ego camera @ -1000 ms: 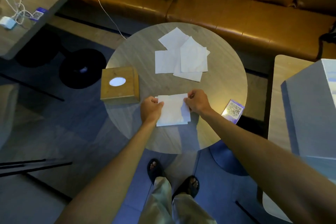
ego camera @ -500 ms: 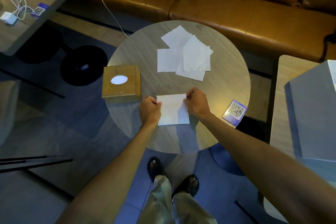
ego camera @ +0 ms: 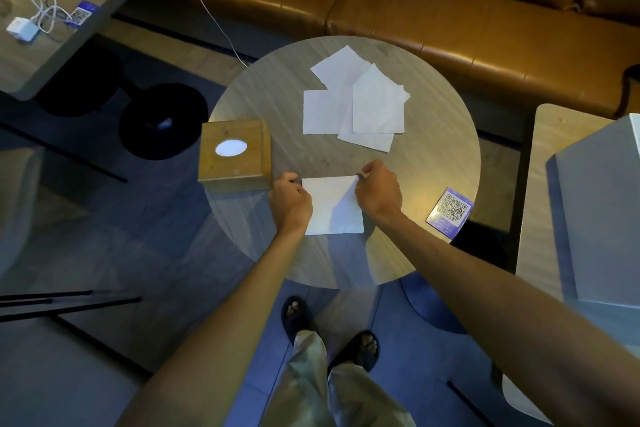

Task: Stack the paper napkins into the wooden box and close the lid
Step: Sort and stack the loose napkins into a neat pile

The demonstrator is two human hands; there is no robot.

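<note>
A small stack of white paper napkins lies on the near part of the round table. My left hand pinches its left edge and my right hand pinches its top right corner. The wooden box, lid shut with an oval opening on top, stands just left of my left hand at the table's left edge. Several loose napkins lie spread and overlapping on the far half of the table.
A blue QR-code card rests at the table's right edge. A brown leather sofa runs behind the table. A second table with a grey box is to the right. Another table with a charger is far left.
The napkins between my hands have been squared into a neater stack. My right hand has shifted to the stack's top right corner. The box and loose napkins have not moved.
</note>
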